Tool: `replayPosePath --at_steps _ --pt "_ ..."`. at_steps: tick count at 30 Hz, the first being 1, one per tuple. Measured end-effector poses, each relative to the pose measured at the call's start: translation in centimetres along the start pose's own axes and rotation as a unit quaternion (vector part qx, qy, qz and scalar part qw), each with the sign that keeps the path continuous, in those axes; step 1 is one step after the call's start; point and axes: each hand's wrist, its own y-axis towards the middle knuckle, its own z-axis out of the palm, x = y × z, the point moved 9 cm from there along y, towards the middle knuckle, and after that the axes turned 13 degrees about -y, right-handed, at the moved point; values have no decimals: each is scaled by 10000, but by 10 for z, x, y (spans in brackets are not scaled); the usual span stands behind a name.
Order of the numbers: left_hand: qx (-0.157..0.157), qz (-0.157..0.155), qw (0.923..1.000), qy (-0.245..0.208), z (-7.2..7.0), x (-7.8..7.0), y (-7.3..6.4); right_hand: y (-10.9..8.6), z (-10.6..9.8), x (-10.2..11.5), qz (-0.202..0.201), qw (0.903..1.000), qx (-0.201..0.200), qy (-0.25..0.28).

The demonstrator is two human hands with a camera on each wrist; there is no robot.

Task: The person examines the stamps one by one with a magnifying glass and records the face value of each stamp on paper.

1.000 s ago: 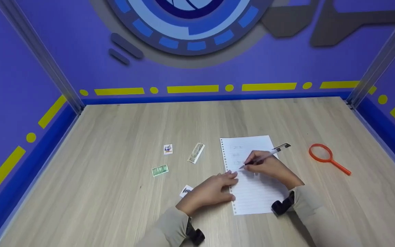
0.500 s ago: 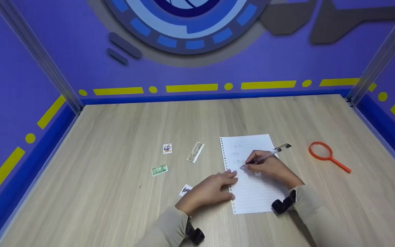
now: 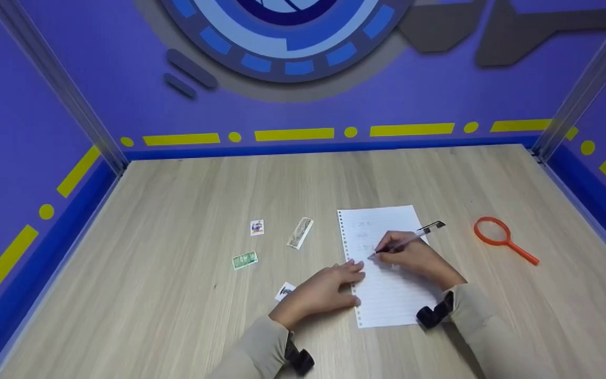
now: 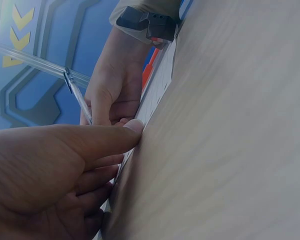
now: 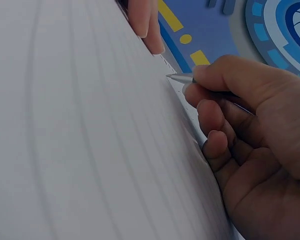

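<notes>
A lined sheet of paper (image 3: 387, 300) with holes down its left edge lies on the table, with a few short lines of faint handwriting near its top. My right hand (image 3: 411, 257) pinches a clear pen (image 3: 420, 233) with a black clip, its metal tip (image 5: 177, 77) right at the paper below the writing. My left hand (image 3: 321, 289) rests on the paper's left edge, fingers fairly straight and thumb apart. In the left wrist view, the left thumb (image 4: 100, 140) lies along the sheet's edge, in front of the writing hand (image 4: 115, 85).
A magnifying glass (image 3: 508, 242) with orange rim and handle lies right of the paper. To the left are a green stamp (image 3: 245, 260), a small stamp with a coloured figure (image 3: 257, 227) and a long narrow stamp (image 3: 300, 233). Another stamp (image 3: 284, 290) is partly hidden by the left wrist.
The pen tip has shifted very slightly along the paper. The whole head view has moved a little. Both hands otherwise keep their places.
</notes>
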Motion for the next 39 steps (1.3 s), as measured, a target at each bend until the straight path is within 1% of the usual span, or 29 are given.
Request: replayPosePath --at_steps 4,11,14,22,25,28,34,39 --pt "-1 -2 10000 9 0 0 0 0 -1 0 78 10000 -15 -47" --pt "-29 -23 10000 -8 -1 1 1 1 -3 -6 365 9988 -140 -287" --pt "-38 -10 10000 -10 -1 1 1 1 -3 -7 426 9985 -149 -312" --pt "-44 -7 10000 -3 -1 2 1 0 0 -8 607 9975 15 -361" --pt "-42 12 10000 9 -1 2 1 0 1 -8 539 9978 75 -381" --pt "-48 38 10000 0 -1 2 1 1 2 -8 389 9986 91 -351" --pt "-71 60 10000 -2 -1 1 1 1 2 -5 252 9995 100 -146" --pt "-40 85 9999 -88 -1 0 0 0 2 -3 180 9998 66 69"
